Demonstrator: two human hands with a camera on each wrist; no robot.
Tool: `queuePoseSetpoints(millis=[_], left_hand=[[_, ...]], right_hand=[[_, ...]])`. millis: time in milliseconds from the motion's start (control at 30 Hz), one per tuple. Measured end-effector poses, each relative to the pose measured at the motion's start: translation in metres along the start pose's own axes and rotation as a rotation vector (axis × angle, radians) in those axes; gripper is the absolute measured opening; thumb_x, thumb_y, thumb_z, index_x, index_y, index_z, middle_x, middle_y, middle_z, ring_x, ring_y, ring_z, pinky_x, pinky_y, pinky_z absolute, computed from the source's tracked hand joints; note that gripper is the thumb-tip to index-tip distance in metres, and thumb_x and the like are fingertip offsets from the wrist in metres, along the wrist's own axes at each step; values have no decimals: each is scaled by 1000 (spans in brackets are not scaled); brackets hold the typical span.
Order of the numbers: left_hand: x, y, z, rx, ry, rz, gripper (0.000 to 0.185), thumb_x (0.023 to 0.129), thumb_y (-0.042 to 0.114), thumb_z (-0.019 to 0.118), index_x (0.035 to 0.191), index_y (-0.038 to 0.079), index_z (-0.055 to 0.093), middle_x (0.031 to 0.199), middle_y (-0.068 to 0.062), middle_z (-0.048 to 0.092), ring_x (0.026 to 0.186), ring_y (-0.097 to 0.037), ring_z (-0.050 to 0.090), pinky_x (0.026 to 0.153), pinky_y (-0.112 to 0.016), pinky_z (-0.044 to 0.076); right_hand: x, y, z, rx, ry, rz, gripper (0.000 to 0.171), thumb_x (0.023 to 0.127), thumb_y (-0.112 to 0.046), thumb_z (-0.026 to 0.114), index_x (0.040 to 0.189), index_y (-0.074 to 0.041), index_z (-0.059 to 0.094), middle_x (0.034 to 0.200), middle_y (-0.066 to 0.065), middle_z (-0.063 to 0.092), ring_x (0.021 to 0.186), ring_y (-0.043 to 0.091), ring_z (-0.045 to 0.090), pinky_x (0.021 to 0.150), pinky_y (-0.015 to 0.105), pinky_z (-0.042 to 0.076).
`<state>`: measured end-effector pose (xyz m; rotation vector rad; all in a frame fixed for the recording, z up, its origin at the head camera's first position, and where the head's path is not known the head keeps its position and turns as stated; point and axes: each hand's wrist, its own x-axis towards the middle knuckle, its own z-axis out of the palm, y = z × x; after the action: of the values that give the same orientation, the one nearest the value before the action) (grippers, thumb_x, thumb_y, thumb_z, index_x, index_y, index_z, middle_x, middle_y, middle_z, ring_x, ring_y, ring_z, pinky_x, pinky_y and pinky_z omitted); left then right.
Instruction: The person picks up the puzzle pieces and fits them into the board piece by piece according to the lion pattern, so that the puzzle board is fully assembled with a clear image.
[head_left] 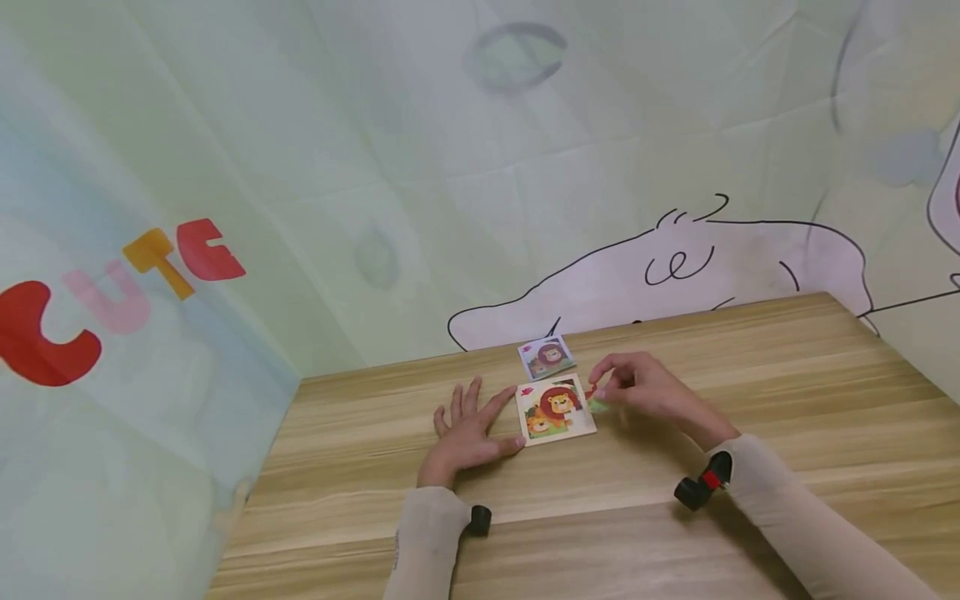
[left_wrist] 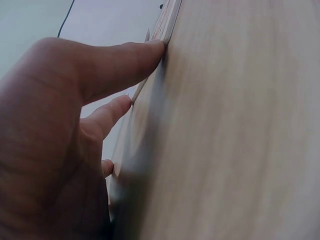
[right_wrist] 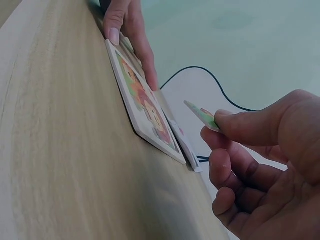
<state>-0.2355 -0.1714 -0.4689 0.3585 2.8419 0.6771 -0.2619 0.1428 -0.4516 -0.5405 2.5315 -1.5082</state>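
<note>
A square lion puzzle board [head_left: 580, 423] lies flat on the wooden table, with a bare patch at its lower right. My left hand [head_left: 468, 435] is spread beside it; the thumb touches the near left corner and the index finger the far left corner. In the left wrist view the thumb [left_wrist: 125, 62] meets the board's edge. Just right of the board, my right hand [head_left: 637, 385] pinches a puzzle piece [head_left: 595, 403] between thumb and finger. The right wrist view shows this thin puzzle piece [right_wrist: 201, 116], green with some red, held above the table.
Behind the board and close to it lies a small picture card [head_left: 546, 358] with the same lion. The wooden table [head_left: 360, 450] meets a printed cloth backdrop [head_left: 420, 208] at its far edge. Each wrist wears a black camera strap [head_left: 701, 483].
</note>
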Motion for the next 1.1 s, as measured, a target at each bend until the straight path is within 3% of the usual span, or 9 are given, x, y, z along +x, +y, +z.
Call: queuePoseSetpoints(millis=[567,1100], left_hand=[[1,-2,1,2,-4,2,81,83,60,66,155,43,33,170,-11,-2,153,-43,-13,112,-73,-8],[1,-2,2,0,4,-3,82,82,61,66,155,43,33,169,-11,0,153,-43,-12,112,-73,-8]], right_hand=[[15,-2,30,-60,-55,-4,13,88,-9,75,100,-9,71,67,0,61,57,14,49,49,26,38],[18,-7,37,-196,-81,55,11,86,-12,77,95,-14,72,71,0,62,63,15,54,55,28,43]])
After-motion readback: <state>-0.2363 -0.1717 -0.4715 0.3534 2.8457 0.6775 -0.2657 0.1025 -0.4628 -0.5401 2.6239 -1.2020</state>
